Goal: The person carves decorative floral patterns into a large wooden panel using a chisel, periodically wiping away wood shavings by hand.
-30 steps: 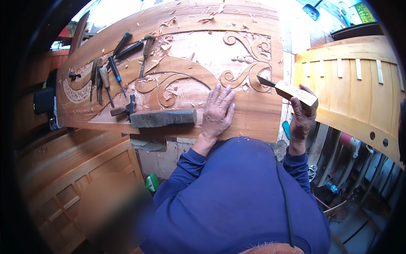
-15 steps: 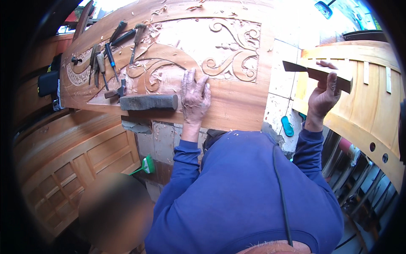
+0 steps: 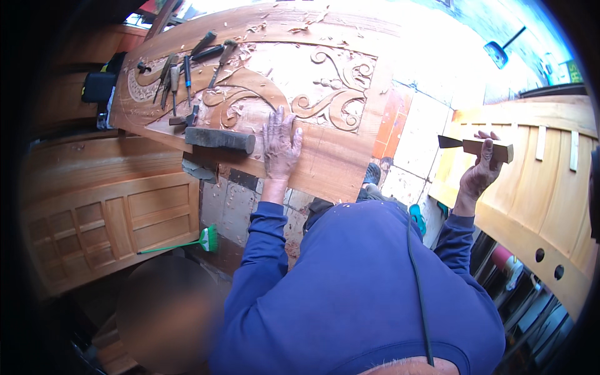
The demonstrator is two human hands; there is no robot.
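My left hand [image 3: 281,147] lies flat on the wooden panel [image 3: 328,150], its fingers stretched out just below the carved scrolls [image 3: 247,87]. Away from the panel, on the right, my right hand [image 3: 480,175] is closed around a tool with a dark flat blade and block-like wooden handle [image 3: 494,150]. The blade points left. Beside my left hand, at the panel's near edge, rests a long dark grey block [image 3: 220,140]. Just beyond it lies a small hammer-like tool [image 3: 187,119]. Several carving chisels [image 3: 187,80] are scattered over the panel's left part.
Wood shavings [image 3: 300,29] dot the panel. A pale wooden door [image 3: 528,200] lies on the right, with a green slipper [image 3: 417,220] near it. Lower left are a panelled door [image 3: 119,219], a green broom [image 3: 209,238] and a blurred person [image 3: 169,312].
The view has shifted, so the panel sits slightly farther left. My right hand has tilted the bladed tool; its broad side shows differently. My left hand stays on the panel.
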